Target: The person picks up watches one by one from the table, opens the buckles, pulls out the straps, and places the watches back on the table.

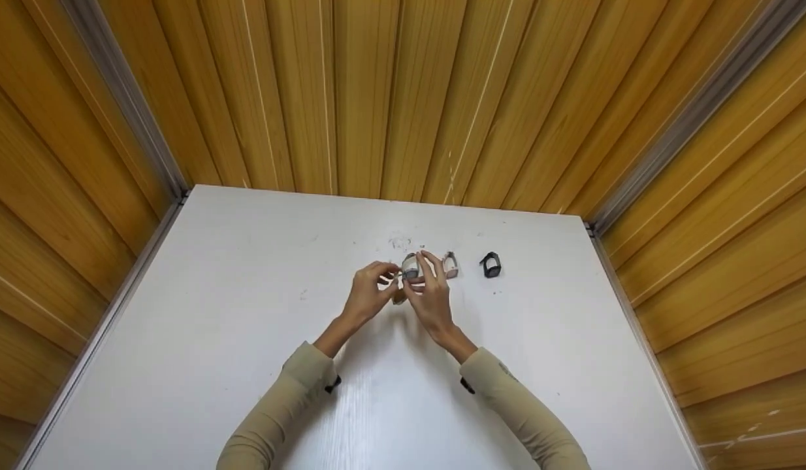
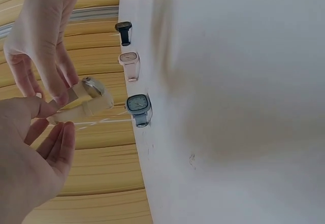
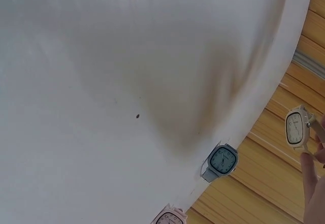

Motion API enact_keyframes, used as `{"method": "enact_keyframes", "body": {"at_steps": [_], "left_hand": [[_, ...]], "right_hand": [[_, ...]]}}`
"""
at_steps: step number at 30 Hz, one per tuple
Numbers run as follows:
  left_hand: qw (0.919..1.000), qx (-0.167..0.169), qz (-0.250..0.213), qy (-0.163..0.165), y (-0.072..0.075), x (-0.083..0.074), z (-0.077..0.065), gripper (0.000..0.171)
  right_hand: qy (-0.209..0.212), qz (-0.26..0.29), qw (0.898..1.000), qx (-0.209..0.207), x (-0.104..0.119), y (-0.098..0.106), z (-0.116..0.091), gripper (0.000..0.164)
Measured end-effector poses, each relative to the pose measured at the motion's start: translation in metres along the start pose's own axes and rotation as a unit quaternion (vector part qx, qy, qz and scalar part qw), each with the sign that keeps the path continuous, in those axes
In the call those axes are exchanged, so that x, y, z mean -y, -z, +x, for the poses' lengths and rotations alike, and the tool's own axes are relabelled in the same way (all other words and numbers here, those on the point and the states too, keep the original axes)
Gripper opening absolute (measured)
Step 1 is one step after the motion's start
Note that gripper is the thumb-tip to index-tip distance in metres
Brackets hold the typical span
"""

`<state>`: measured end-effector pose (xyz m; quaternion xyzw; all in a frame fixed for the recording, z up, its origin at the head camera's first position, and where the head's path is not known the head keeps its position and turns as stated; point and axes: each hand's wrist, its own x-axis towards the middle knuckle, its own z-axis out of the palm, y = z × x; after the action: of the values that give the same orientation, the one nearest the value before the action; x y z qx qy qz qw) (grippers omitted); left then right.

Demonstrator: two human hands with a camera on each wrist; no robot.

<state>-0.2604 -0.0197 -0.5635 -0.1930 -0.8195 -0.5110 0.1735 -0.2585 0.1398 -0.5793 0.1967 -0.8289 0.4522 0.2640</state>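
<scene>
Both hands hold a cream wristwatch (image 2: 91, 106) just above the table. My left hand (image 1: 367, 292) pinches the strap near its ends. My right hand (image 1: 433, 301) grips the strap from the other side, its fingertips close to the left ones. In the right wrist view the cream watch's square dial faces the camera, and only part of a hand shows at the edge. A blue-grey wristwatch (image 2: 138, 104) stands on the table just beyond the hands, its strap closed in a loop.
A pink wristwatch (image 2: 130, 65) and a black wristwatch (image 1: 491, 265) stand in a row to the right of the blue-grey one. The white table (image 1: 246, 274) has small dark marks near its far side. Wood-patterned walls (image 1: 370, 98) enclose its back and sides.
</scene>
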Motion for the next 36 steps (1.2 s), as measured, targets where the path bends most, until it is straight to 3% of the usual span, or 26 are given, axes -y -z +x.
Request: {"method": "enact_keyframes", "body": {"at_steps": [9,19,29,36], "left_hand": [[0.9999,-0.001,0.000,0.011,0.005,-0.004,0.008,0.007],[0.9984,0.037,-0.008,0.042,0.011,-0.005,0.019,0.005],[0.9970,0.060,0.040,0.030,0.012,-0.007,0.022,0.005],[0.9961,0.030,0.080,0.018,0.007,-0.008,0.017,0.005]], "right_hand": [[0.019,-0.007,1.000,-0.001,0.000,-0.003,-0.001,0.059],[0.036,-0.005,0.999,0.001,0.000,-0.002,-0.003,0.058],[0.050,-0.021,0.999,0.006,0.000,0.000,-0.004,0.056],[0.053,-0.021,0.998,0.002,0.001,0.000,-0.004,0.054]]}}
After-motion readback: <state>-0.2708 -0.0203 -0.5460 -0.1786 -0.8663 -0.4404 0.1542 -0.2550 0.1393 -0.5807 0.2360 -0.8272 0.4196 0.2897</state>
